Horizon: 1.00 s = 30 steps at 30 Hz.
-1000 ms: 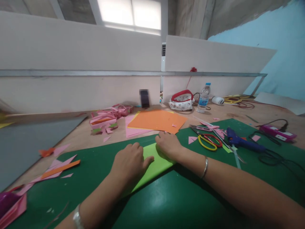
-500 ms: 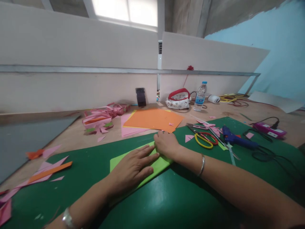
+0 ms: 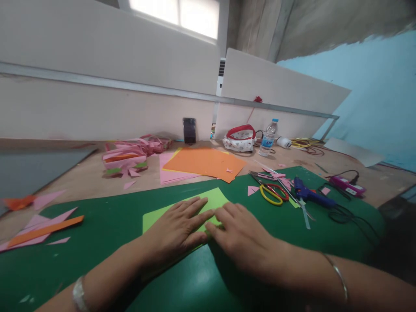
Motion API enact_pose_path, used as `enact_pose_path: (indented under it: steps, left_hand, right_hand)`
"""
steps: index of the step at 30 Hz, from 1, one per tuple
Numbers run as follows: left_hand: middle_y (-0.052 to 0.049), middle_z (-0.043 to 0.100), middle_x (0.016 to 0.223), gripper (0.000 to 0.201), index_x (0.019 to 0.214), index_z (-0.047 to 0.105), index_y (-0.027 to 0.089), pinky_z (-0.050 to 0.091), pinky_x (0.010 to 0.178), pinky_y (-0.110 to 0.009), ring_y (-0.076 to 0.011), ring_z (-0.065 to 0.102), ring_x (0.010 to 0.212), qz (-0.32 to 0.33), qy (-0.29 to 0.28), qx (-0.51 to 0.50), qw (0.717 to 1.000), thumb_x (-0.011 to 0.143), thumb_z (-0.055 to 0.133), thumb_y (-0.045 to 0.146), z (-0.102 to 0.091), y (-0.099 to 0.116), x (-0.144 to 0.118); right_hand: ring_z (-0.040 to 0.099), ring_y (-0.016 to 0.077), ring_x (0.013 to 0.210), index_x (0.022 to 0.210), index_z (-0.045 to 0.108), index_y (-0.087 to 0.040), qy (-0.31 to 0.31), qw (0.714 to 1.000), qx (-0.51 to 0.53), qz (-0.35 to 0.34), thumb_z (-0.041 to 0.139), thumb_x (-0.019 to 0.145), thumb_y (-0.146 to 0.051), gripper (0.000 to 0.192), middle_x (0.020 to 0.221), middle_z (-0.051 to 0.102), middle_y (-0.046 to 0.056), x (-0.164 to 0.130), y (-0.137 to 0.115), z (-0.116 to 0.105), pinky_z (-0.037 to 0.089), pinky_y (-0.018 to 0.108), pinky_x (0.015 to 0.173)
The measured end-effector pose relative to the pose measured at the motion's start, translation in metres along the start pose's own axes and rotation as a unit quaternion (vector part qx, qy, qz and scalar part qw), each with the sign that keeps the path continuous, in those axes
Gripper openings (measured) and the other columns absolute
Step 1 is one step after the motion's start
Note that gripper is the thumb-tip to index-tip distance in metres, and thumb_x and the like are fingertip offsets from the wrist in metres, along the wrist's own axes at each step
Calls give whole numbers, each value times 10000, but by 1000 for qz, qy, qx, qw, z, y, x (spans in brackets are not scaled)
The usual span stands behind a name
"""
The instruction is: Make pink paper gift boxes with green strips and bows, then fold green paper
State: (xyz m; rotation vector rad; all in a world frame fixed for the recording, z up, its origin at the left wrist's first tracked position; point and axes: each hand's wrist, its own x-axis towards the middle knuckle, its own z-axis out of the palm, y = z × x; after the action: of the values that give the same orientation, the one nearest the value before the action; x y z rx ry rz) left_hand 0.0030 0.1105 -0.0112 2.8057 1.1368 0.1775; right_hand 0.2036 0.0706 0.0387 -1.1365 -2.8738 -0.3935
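The lime-green paper (image 3: 212, 200) is lying flat on the green mat (image 3: 107, 229). The left hand (image 3: 177, 227) and right hand (image 3: 240, 236) are pressing it, fingers spread flat, gripping nothing.

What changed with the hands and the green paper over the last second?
The right hand slid from the green paper's far corner back toward the person, now flat beside the left hand, which opened flat. The paper stays on the green mat; the scissors are unmoved.

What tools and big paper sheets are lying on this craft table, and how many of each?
Light green paper sheet under both flat hands: 1
Large orange paper sheet: 1
Yellow-and-red-handled scissors: 1
Blue glue gun: 1
Clear plastic water bottle: 1
Dark phone propped against the wall: 1
Total: 6
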Motion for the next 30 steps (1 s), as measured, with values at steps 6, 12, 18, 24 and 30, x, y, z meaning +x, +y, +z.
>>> enact_pose_path:
  steps: [6, 12, 18, 24, 30]
  left_hand:
    - [-34, 219, 1523, 610, 1394, 194, 434, 266, 1067, -515, -286, 239, 1377, 10, -3, 10, 1000, 838, 317, 654, 2, -4, 1]
    - [-42, 202, 1526, 607, 1393, 184, 439, 261, 1066, -531, -285, 221, 1382, 7, -2, 3, 1000, 839, 298, 660, 3, -5, 1]
    - [-43, 217, 1522, 598, 1387, 218, 434, 256, 1067, -532, -281, 226, 1381, 4, -5, -7, 1000, 839, 294, 660, 0, -3, 1]
    - [-35, 220, 1526, 582, 1385, 264, 418, 238, 1077, -526, -272, 222, 1385, -17, -15, -19, 1000, 849, 295, 643, -5, 3, 0]
    - [-50, 371, 1471, 516, 1316, 434, 357, 324, 1044, -460, -267, 349, 1329, -36, -35, -37, 998, 847, 399, 568, -28, 14, 7]
  right_hand:
    - [466, 254, 866, 1035, 574, -197, 9, 998, -8, 57, 462, 913, -185, 166, 925, 564, 71, -27, -14, 25, 360, 395, 726]
    - [474, 250, 833, 1195, 556, -243, -40, 988, -49, 144, 563, 864, -173, 338, 898, 568, 72, -56, 17, 22, 327, 358, 661]
    - [454, 226, 792, 1130, 611, -192, 3, 983, -69, 170, 533, 872, -120, 279, 849, 565, 81, -51, 18, 19, 293, 337, 632]
    - [442, 218, 761, 938, 651, -158, -22, 992, -18, 125, 553, 810, -64, 187, 822, 578, 77, -41, 7, 20, 265, 331, 598]
    - [455, 215, 895, 976, 629, -153, 29, 993, 55, 97, 487, 820, -16, 251, 994, 581, 90, -41, 9, 15, 306, 328, 710]
